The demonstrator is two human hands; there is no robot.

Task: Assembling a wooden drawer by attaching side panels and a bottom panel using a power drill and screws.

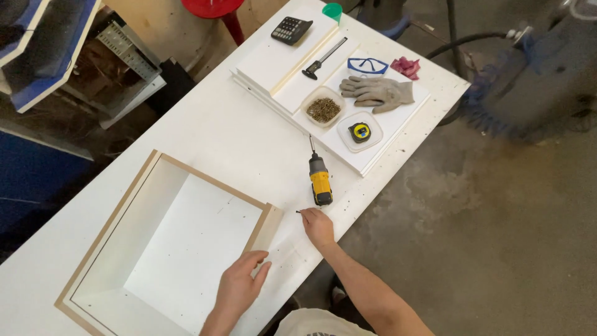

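Screw (299, 212): tiny, dark, thin; at the fingertips of the right hand, on the white table (236, 134).
Box (166, 239): big open white box with pale brown edges, lying flat, open side up.
Right hand (318, 227): palm down, fingers bunched together, tips pinching the little screw; arm reaching in from the bottom right.
Left hand (239, 288): flat, fingers loosely spread, resting on the near right wall of the box.
Screwdriver (319, 176): yellow and black power tool, lying just past the right hand, tip pointing away.
Screw tub (323, 108): clear tub full of small screws, far beyond the right hand, on stacked white boards (292, 68).
Tape measure (359, 132): yellow and black, in another clear tub, beside the screw tub.
Gloves (377, 91): grey, further away, past the tubs.
Glasses (367, 64): blue, just behind the gloves.
Calculator (291, 29): black, at the far end of the boards.
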